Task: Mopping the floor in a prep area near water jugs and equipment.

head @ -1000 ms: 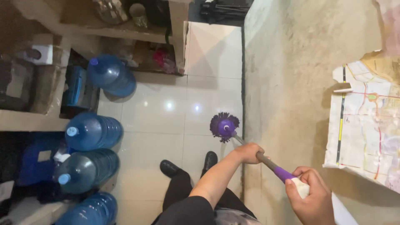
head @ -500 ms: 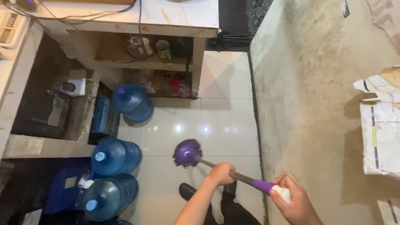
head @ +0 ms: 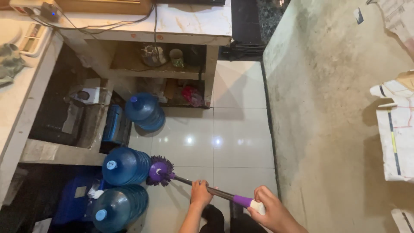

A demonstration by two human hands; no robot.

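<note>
I hold a mop with a purple head (head: pixel 160 171) and a thin dark pole over the white tiled floor (head: pixel 224 129). My left hand (head: pixel 201 193) grips the pole at mid length. My right hand (head: pixel 271 210) is closed around the purple and white handle end (head: pixel 250 203). The mop head sits right beside a blue water jug (head: pixel 125 165) lying on the floor. My dark shoes (head: pixel 215 215) show below the pole.
Two more blue jugs (head: pixel 145 111) (head: pixel 117 207) stand by the counter on the left. A stone shelf unit (head: pixel 172 56) with cups and clutter is ahead. A rough concrete wall (head: pixel 336 129) with pinned paper (head: pixel 394 138) runs along the right.
The mop head has swung left across the tiles, from near the middle of the floor to beside the jugs. Both hands kept their grip and the view tilted upward.
</note>
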